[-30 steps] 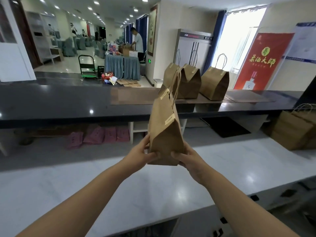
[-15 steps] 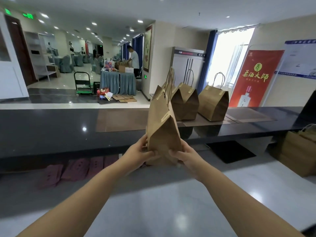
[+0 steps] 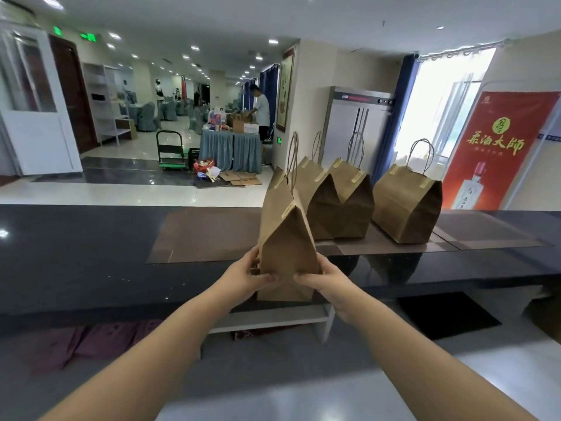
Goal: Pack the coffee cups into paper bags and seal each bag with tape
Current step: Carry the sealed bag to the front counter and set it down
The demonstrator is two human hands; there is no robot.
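A taped brown paper bag (image 3: 283,238) with twine handles is held upright between both hands, over the near edge of the dark counter (image 3: 91,244). My left hand (image 3: 243,276) grips its lower left side, thumb across the front. My right hand (image 3: 326,279) grips its lower right side the same way. Three more sealed paper bags stand on the counter behind it: two close together (image 3: 317,205) (image 3: 353,205) and one further right (image 3: 408,211). The cups are hidden inside the bags.
Brown mats (image 3: 206,235) lie on the dark counter. A white worktop (image 3: 303,402) runs below my arms. A red banner (image 3: 498,147) stands at the right. A person works at a draped table (image 3: 230,150) far back, near a green trolley (image 3: 171,153).
Both hands have carried the bag up and forward from above the white worktop to the dark counter's edge, close to the other bags. My view has lifted.
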